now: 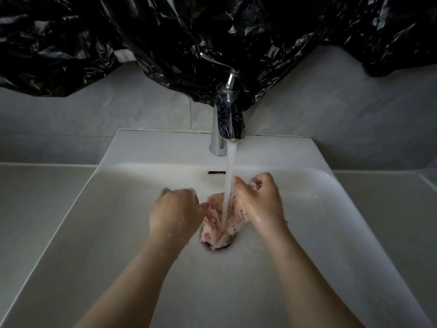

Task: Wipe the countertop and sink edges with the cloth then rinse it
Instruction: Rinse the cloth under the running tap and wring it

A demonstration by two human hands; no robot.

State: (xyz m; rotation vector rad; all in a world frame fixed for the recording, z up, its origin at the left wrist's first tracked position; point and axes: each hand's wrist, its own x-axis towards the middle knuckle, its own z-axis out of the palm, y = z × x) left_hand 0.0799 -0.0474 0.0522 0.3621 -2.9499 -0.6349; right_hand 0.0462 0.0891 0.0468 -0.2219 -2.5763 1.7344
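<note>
Head view shows a wet, pale pink cloth with dark red specks (214,217), crumpled and sagging onto the drain (224,246) of the smooth white ceramic sink (113,233). The left hand (175,214) and right hand (262,204) each pinch one side with curled fingers. A water stream (230,176) from the shiny chrome faucet (228,119) strikes it. Crinkled black plastic sheeting (165,43) hangs behind.
</note>
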